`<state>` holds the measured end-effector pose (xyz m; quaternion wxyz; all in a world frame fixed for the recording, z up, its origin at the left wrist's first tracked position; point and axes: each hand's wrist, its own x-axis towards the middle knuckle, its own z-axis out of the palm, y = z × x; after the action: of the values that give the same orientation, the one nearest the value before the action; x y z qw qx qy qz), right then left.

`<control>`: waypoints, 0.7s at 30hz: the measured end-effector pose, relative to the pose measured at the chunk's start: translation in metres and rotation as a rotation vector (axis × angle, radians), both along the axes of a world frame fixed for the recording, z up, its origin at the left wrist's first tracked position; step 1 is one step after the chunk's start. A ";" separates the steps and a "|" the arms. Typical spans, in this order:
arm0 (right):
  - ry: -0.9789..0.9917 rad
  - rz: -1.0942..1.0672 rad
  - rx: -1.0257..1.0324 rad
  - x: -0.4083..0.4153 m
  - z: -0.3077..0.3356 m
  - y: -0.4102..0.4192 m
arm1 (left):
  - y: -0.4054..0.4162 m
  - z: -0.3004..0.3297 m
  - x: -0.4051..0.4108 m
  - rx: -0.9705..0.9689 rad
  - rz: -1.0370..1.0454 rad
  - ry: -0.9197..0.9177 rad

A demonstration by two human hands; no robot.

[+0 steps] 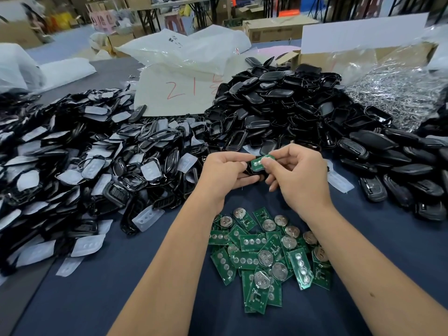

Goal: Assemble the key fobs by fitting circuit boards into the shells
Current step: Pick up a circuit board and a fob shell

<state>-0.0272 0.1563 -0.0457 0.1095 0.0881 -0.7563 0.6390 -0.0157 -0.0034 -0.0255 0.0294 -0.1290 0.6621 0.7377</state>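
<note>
Above the middle of the dark blue cloth-covered table [150, 275] we see both hands close together, working one part. Our left hand [224, 170] curls its fingers around a black plastic key fob shell [252, 172], gripping it from the left and below. Our right hand [294, 172] pinches a small green rectangular circuit board [258, 162] with thumb and forefinger, the board lying tilted on the shell's open face; whether it is fully seated, we cannot tell. Just beneath the wrists lies a loose heap of green circuit boards with round silver battery clips [266, 253]. Left of the hands spreads a big pile of black shell frames mixed with translucent white rubber button pads [80, 166]. Behind and right sits a mound of glossy black shell halves [278, 103]. Farther back: a white sheet with red handwritten marks [179, 90], clear plastic bags [184, 47], a bag of shiny metal parts [397, 93].
</note>
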 end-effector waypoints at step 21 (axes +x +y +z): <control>-0.038 -0.045 0.173 -0.001 0.001 0.002 | 0.001 -0.001 0.001 -0.047 0.017 -0.004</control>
<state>-0.0282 0.1581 -0.0448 0.1014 0.0678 -0.8124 0.5702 -0.0144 -0.0023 -0.0266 0.0214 -0.1367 0.6781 0.7218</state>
